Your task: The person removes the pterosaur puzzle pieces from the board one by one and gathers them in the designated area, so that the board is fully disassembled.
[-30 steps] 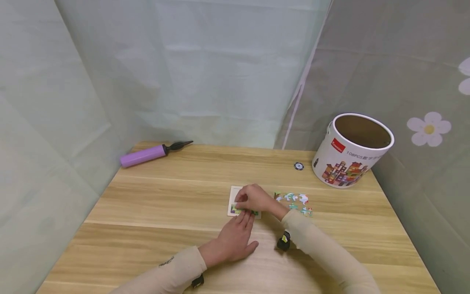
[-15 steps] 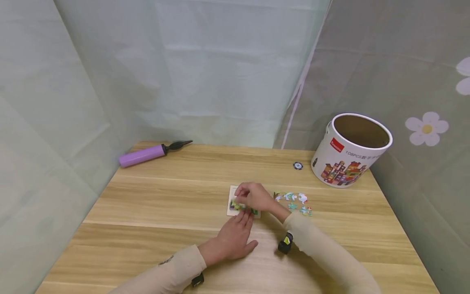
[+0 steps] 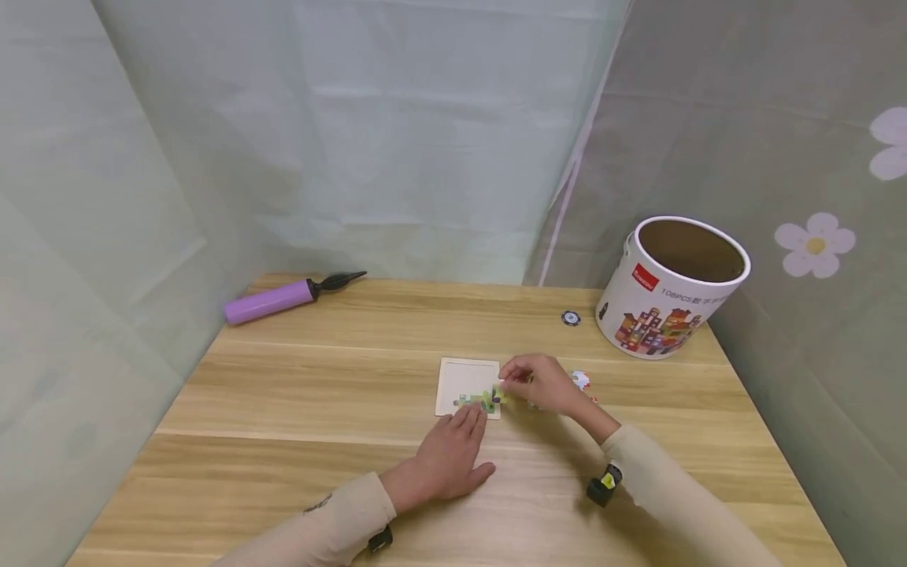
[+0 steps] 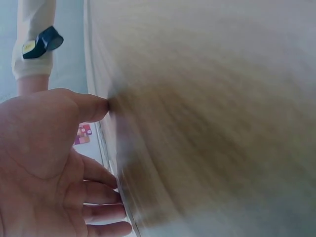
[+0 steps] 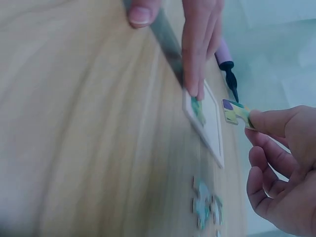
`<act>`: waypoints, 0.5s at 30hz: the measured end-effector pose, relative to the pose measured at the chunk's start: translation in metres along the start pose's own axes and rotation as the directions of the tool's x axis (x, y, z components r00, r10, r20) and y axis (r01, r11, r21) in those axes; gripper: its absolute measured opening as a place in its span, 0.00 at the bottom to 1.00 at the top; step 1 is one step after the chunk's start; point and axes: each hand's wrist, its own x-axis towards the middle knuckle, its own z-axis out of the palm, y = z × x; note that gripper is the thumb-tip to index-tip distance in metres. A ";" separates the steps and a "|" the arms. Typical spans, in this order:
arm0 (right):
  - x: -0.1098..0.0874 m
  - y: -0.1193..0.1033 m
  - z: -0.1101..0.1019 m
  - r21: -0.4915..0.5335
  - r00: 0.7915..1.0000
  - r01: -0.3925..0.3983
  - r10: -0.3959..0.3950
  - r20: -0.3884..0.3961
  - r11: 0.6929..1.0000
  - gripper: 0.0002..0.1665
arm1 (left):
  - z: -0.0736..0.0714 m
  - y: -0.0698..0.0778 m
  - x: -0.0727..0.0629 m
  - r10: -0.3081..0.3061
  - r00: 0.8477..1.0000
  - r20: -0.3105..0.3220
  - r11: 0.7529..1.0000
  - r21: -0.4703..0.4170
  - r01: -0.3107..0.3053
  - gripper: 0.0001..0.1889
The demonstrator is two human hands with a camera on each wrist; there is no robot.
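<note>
My right hand (image 3: pixel 544 383) pinches a green and yellow jigsaw piece with a purple patch (image 5: pixel 231 112) between thumb and forefinger, at the right edge of a pale puzzle tray (image 3: pixel 460 376). In the right wrist view the piece is raised above the tabletop. Flat fingertips of my left hand (image 3: pixel 449 457) rest on green jigsaw pieces (image 3: pixel 471 400) along the tray's near side. The tray's upper part and near left corner show bare board. More loose jigsaw pieces (image 5: pixel 202 203) lie on the table right of the tray, partly hidden behind my right hand in the head view.
A white printed bucket (image 3: pixel 666 295) stands at the back right of the wooden table (image 3: pixel 298 409). Beside it lies a dark blue and white poker chip (image 3: pixel 570 318). A purple hand pump (image 3: pixel 272 302) lies at the back left. Hanging cloth closes off the back and sides.
My right hand has moved right from the tray's left part to its right edge, lifting a piece away from the near left corner. The left hand has stayed in place.
</note>
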 end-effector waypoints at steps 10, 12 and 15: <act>-0.040 0.011 -0.013 -0.054 1.000 -0.016 0.015 -0.027 0.998 0.05 | 0.000 -0.002 -0.001 -0.010 1.000 -0.005 1.000 -0.024 0.010 0.42; -0.045 0.014 -0.013 -0.053 0.999 -0.017 0.015 -0.033 0.998 0.04 | 0.001 -0.002 -0.001 -0.009 1.000 -0.012 1.000 -0.027 0.009 0.42; -0.052 0.018 -0.013 -0.052 0.999 -0.019 0.018 -0.035 0.998 0.03 | 0.003 -0.002 -0.001 -0.006 1.000 -0.026 1.000 -0.019 0.006 0.42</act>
